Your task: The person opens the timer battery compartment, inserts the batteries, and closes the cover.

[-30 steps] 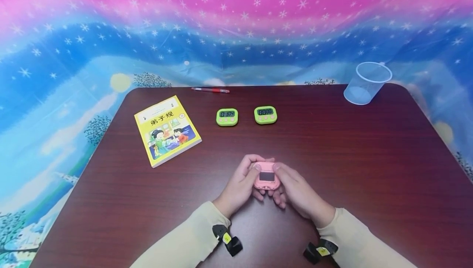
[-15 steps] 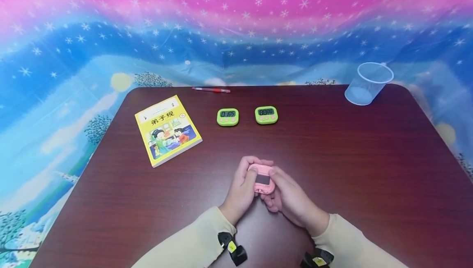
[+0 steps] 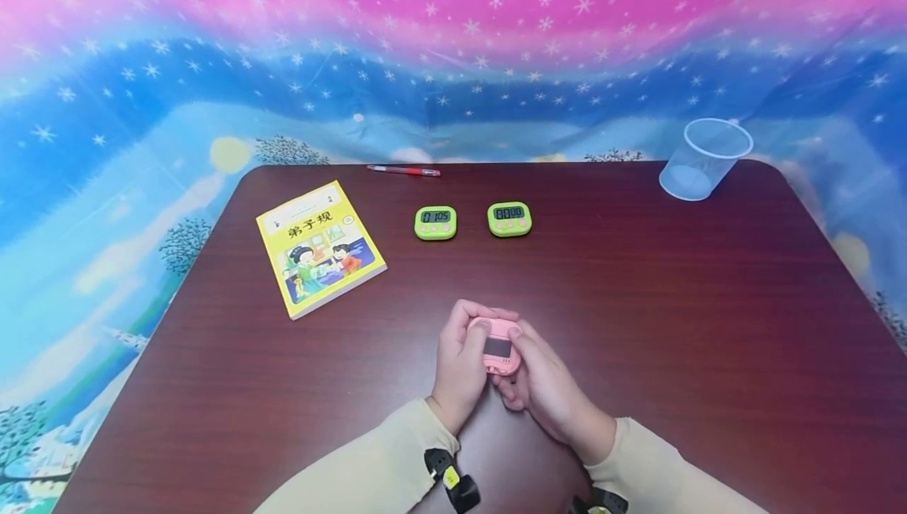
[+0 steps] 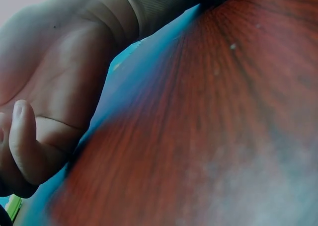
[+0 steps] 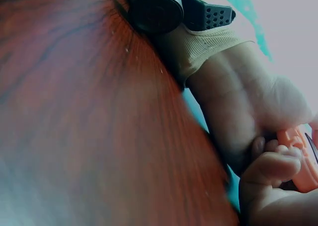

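You hold the pink timer [image 3: 498, 346] in both hands, just above the near middle of the dark red table [image 3: 673, 301], its dark screen facing up toward you. Your left hand [image 3: 462, 364] curls round its left side, fingers wrapped over the top edge and the thumb lying on the upper left corner of the face. Your right hand [image 3: 542, 384] cups it from the right and below, thumb pressed on the upper right corner; in the right wrist view its fingers [image 5: 271, 169] curl under the timer's orange-pink edge [image 5: 298, 159]. Both grips are closed on the timer.

Farther out, two green timers [image 3: 435, 223] [image 3: 509, 219] sit side by side near the table's middle. A yellow book [image 3: 319, 248] lies to their left, a red pen [image 3: 404, 171] at the far edge, and a clear plastic cup [image 3: 704, 158] tilted at the far right corner.
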The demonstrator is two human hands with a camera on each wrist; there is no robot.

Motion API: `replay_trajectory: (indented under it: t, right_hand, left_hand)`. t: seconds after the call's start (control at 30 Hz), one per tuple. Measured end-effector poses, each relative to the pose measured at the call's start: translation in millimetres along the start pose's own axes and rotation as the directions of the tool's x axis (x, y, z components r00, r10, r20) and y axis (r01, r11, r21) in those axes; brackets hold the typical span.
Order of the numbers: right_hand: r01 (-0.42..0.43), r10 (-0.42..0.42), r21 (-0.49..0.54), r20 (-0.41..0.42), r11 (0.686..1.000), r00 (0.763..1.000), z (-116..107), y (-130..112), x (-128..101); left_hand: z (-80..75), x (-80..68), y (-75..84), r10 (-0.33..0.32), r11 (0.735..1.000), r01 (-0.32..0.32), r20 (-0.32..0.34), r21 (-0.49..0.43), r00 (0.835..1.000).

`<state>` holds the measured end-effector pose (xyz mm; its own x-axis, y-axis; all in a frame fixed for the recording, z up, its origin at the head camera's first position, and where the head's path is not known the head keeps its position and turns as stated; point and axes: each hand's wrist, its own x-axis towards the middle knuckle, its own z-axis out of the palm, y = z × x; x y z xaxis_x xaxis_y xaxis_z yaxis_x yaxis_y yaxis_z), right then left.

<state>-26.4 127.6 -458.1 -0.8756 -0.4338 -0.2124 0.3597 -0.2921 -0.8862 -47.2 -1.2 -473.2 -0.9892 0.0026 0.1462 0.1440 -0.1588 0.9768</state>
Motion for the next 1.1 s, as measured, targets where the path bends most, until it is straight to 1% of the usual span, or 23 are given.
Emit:
replay_trajectory:
  t: [0.2, 0.33, 0.43, 0.57, 0.67, 0.77, 0.87, 0.93, 0.97, 1.0, 1.1]
  right_hand:
    - [0.039, -0.039, -0.025, -0.026, 0.999, 0.999, 1, 2, 1]
    - [0.038, -0.039, -0.03, -0.043, 0.999, 0.998, 0, 0, 1]
    - [0.039, -0.041, -0.039, -0.045, 0.998, 0.998, -3, -2, 1]
    - [0.066, -0.069, -0.105, -0.025, 0.992, 0.997, -12, -5, 3]
    - [0.09, -0.096, -0.189, -0.021, 0.978, 0.995, -21, -8, 7]
    - [0.1, -0.115, -0.274, -0.039, 0.957, 0.993, -33, -14, 9]
    - [0.103, -0.138, -0.386, -0.062, 0.917, 0.989, -46, -21, 10]
    - [0.106, -0.149, -0.447, -0.063, 0.888, 0.987, -53, -25, 11]
    - [0.108, -0.151, -0.463, -0.056, 0.88, 0.987, -57, -26, 11]
    - [0.106, -0.149, -0.468, -0.055, 0.877, 0.987, -60, -27, 12]
    - [0.109, -0.136, -0.432, -0.032, 0.895, 0.99, -66, -28, 13]
  left_hand:
    - [0.9, -0.1, 0.1, -0.011, 1.0, 0.011, 0.007, -0.009, 1.0]
    - [1.7, 0.5, 0.3, -0.015, 1.0, 0.015, 0.018, -0.017, 1.0]
    - [1.5, 2.0, 0.5, -0.019, 0.999, 0.021, 0.053, -0.035, 0.998]
    - [-2.2, 5.9, -0.2, -0.035, 0.998, 0.041, 0.137, -0.037, 0.99]
    - [-7.1, 9.5, -0.9, -0.064, 0.998, 0.065, 0.194, 0.002, 0.979]
    - [-11.5, 12.9, 0.2, -0.12, 0.992, 0.11, 0.226, 0.053, 0.967]
    - [-15.0, 16.6, 0.9, -0.169, 0.985, 0.157, 0.245, 0.071, 0.955]
    - [-16.9, 18.6, 0.7, -0.181, 0.983, 0.168, 0.262, 0.071, 0.948]
    - [-17.9, 19.3, 0.6, -0.183, 0.983, 0.171, 0.269, 0.068, 0.946]
    - [-18.6, 19.9, 0.2, -0.187, 0.982, 0.176, 0.272, 0.063, 0.944]
    - [-19.7, 20.5, -0.5, -0.19, 0.982, 0.18, 0.265, 0.06, 0.945]
